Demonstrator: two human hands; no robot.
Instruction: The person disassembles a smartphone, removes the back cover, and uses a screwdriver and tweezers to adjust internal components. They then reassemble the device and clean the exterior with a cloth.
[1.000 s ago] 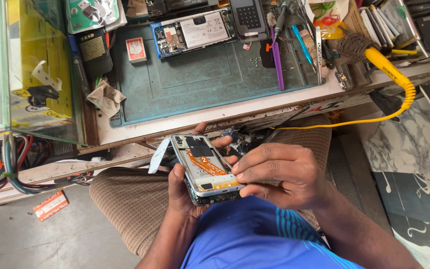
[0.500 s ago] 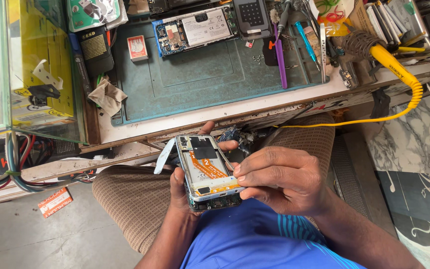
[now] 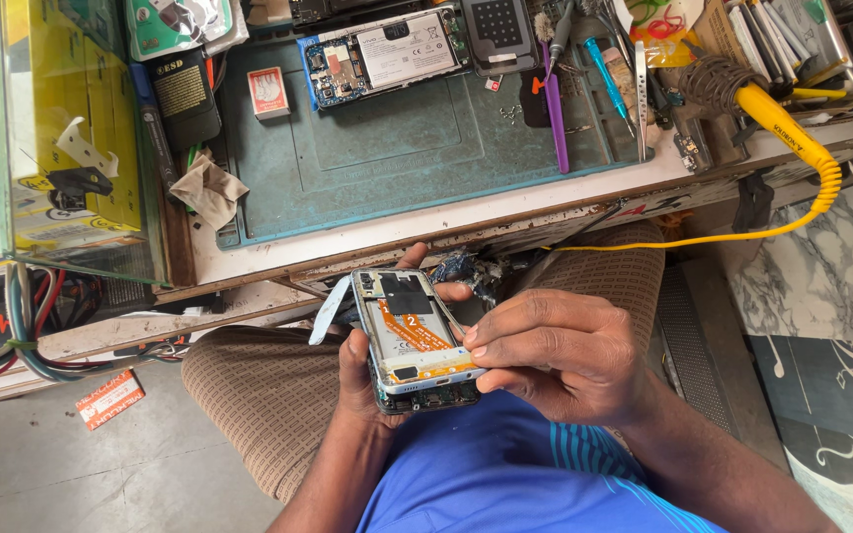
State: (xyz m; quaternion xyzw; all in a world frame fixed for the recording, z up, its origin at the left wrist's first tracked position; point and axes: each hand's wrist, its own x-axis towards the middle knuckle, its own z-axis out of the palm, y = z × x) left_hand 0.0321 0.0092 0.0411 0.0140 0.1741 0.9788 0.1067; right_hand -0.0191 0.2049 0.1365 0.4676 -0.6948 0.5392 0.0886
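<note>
Above the lap, a cluttered counter (image 3: 505,212) carrying a teal work mat (image 3: 397,148), with a second opened phone (image 3: 387,49) lying at its far edge, well apart from the hands

At the right of the counter, a yellow coiled cable (image 3: 802,158) trailing down towards the knee; best kept clear of the working elbow

Held over the lap, just below the counter's edge: an opened phone (image 3: 415,341), back cover off, orange strips showing in the battery bay, a pale ribbon (image 3: 330,311) hanging loose off its left side

Left hand (image 3: 367,380) cupped underneath, fingers wrapped round the frame, thumb up by the top edge; a closed, supporting grip, and probably wise to keep it flat so the frame does not twist

Right hand (image 3: 570,350) curled over the lower right corner, fingertips (image 3: 476,341) pinched tight against the frame's side edge; whether anything small sits between them, impossible to tell

Judged from this: slow, even pressure along the edge, no levering against the board, and care not to snag the loose ribbon
</note>
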